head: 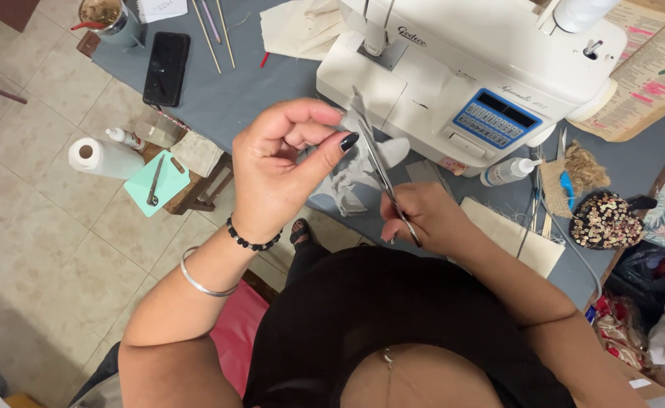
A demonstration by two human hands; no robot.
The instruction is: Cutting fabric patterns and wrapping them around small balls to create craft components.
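Grey bench (219,98) with white sewing machine (468,68) behind. Grey fabric scrap (351,162) between both hands: left hand (276,170) pinches its top edge; right hand (423,219) closed around scissors (381,170), long axis diagonal, tips pointing up-left through the fabric.

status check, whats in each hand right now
Left hand pinching grey fabric piece. Right hand gripping scissors, blades at the fabric. White sewing machine close behind.
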